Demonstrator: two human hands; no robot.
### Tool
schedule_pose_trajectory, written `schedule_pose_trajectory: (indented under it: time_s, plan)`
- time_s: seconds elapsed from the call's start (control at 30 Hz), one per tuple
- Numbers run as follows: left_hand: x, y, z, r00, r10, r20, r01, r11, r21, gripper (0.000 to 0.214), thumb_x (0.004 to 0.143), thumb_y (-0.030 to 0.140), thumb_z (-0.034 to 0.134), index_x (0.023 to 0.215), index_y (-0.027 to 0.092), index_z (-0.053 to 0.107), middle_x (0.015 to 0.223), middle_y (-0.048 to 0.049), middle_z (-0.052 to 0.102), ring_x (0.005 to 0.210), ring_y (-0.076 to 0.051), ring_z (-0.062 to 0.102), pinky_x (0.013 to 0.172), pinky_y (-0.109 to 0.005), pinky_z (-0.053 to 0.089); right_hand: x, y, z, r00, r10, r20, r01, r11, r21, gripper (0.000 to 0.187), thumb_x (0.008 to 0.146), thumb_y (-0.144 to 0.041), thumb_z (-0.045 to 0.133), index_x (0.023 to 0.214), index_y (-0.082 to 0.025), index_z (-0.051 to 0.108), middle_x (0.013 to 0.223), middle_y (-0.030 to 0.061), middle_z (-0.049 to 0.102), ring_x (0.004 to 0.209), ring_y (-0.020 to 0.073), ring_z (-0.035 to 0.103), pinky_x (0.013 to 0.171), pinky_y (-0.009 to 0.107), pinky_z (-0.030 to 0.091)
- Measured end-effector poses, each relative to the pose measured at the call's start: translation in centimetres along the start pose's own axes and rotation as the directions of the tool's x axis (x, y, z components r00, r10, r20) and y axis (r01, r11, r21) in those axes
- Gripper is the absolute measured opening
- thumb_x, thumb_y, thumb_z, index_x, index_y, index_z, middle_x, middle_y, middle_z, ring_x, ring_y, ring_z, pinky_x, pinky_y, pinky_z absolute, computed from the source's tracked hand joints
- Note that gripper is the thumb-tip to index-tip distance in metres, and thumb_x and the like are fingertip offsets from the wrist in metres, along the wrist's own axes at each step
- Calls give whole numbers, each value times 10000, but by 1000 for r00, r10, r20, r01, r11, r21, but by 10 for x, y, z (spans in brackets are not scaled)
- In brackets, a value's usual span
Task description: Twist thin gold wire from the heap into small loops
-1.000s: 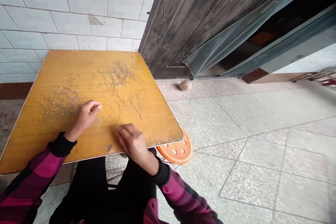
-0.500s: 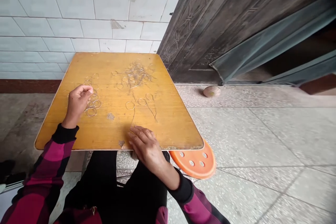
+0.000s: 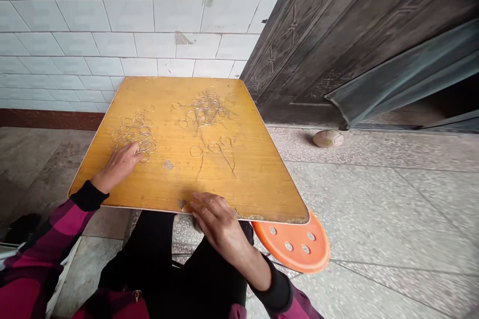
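Note:
At the left side of the table (image 3: pixel 258 184), my left hand (image 3: pixel 121 162) reaches into a loose pile of thin wire rings (image 3: pixel 140 119). Its fingers are bent together among the nearest rings, and whatever their tips hold is hidden. Palm down at the front edge lies my right hand (image 3: pixel 220 224), its fingers stretched out over the tabletop with nothing in them. Beyond it are a few wire loops with long tails (image 3: pixel 214 147). Farther back is a tangled heap of similar tailed wire loops (image 3: pixel 207 107).
An orange stool (image 3: pixel 297 246) with holes in its seat stands under the table's right front corner. Behind the table is a white tiled wall (image 3: pixel 149 15). To the right are a dark carved door (image 3: pixel 299 60), a grey-green curtain (image 3: pixel 392 75) and a roundish object (image 3: pixel 328 138) on the floor.
My left hand has come down from above the ring pile to its near side, uncovering more rings. My right hand stays at the front edge. The whole view has shifted somewhat.

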State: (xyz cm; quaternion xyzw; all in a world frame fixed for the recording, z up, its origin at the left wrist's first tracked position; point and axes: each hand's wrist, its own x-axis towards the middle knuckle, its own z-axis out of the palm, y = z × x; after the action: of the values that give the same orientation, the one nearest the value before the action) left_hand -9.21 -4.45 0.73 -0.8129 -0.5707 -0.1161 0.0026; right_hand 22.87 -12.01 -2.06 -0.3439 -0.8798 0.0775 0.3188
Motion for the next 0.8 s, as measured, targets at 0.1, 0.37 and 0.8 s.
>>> schedule_pose_trajectory:
  time_s: [0.1,0.37,0.8]
  plan:
    - [6,-4,-8,994,11,-109,-14,999,-30,258,890,146,417,798,192,653,940,-48,618,763,-164,531,626,-270,362,2,4,-4,1000,-8,16,9,1000,-14,236,940,-188,493,1098,-161,667,1140,139,678,1009,255,636,829,429,555]
    - [39,-10,-22,913,-221,-344,37,883,-467,156,819,294,597,749,178,674,709,-18,661,647,-138,583,616,-258,439,32,25,-18,999,-12,43,5,989,150,211,928,-178,506,1048,-155,678,1150,135,675,1006,237,646,847,409,551]
    - [73,34,-1,926,-361,-111,93,502,-860,154,778,293,596,724,155,637,576,14,575,415,-68,457,376,-183,353,122,63,21,878,385,285,-445,432,785,320,822,-431,657,993,-161,674,920,67,707,698,118,637,629,260,520]
